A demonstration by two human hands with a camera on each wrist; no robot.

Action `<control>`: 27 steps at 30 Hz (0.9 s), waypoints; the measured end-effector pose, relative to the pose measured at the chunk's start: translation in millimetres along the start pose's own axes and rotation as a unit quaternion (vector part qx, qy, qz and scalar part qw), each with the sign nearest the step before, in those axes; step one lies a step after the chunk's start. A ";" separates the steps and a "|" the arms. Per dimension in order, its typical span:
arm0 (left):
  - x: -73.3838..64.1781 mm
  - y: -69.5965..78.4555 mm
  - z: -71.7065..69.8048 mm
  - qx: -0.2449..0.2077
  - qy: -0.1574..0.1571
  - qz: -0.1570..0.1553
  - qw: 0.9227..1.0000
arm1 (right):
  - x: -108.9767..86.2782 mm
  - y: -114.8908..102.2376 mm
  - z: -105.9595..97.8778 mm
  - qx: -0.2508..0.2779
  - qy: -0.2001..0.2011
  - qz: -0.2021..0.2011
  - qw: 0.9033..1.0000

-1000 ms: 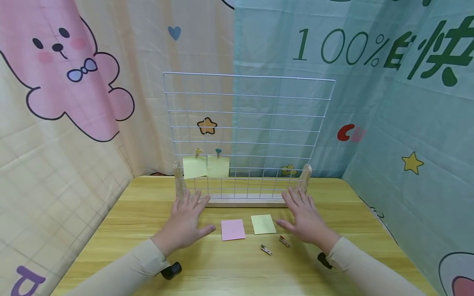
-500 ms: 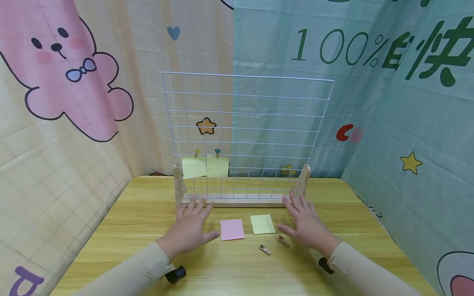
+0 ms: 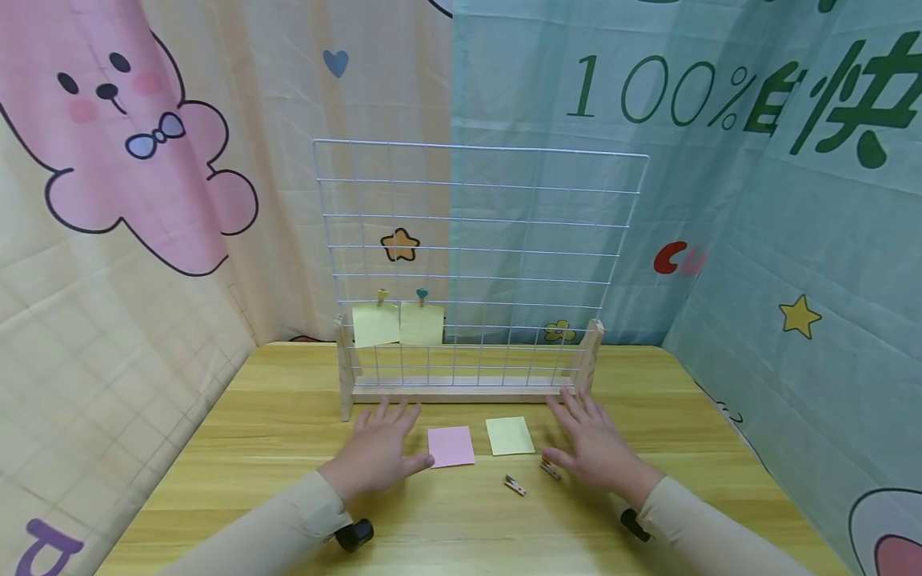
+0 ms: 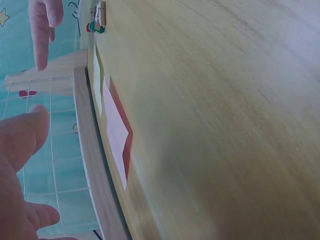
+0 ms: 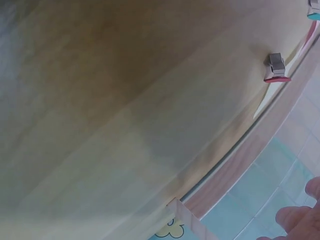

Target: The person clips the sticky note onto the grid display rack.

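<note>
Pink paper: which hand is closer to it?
Left. The left hand is close to the left edge of the pink paper; the right hand is farther, to the right, past the yellow paper lying beside it.

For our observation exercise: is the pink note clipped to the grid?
No, the pink note lies on the table, in front of the grid.

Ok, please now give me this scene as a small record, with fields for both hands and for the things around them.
Left hand: fingers spread, holding nothing, nearest the pink note
Right hand: fingers spread, holding nothing, thumb near the red clip
Loose on table: pink note, pale yellow note, red clip, teal clip
Wire rack: standing in a wooden base
Hanging on rack, lower left: two pale notes, side by side, under a yellow clip and a blue-green clip
</note>
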State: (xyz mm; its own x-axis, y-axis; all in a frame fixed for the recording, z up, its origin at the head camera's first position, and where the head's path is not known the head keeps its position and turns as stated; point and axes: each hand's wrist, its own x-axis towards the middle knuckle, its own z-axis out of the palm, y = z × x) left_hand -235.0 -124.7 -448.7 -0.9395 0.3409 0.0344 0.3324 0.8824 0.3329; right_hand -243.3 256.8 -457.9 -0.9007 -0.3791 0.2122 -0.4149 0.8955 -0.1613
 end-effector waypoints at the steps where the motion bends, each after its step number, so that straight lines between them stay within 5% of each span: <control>1: 0.7 0.5 0.9 -0.001 -0.003 -0.001 1.000 | -0.3 0.4 0.9 0.000 -0.003 0.000 1.000; 12: 10.2 6.8 7.2 -0.016 -0.034 0.000 0.999 | -3.8 3.4 5.8 0.033 -0.065 -0.020 0.997; 21: 21.3 6.8 14.6 0.007 -0.061 -0.015 0.998 | -6.7 4.7 3.5 0.040 -0.112 -0.095 0.988; 27: 31.4 7.4 17.2 0.013 -0.068 -0.026 0.997 | -5.9 3.9 5.1 0.025 -0.108 -0.125 0.986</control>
State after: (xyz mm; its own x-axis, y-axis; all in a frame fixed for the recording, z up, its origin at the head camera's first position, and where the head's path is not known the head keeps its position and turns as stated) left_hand -260.6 -101.9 -461.4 -0.9358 0.3345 -0.1112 0.2881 0.9075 0.3056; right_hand -240.2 261.4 -464.7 -0.7731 -0.6328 0.0427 -0.6291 0.7565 -0.1789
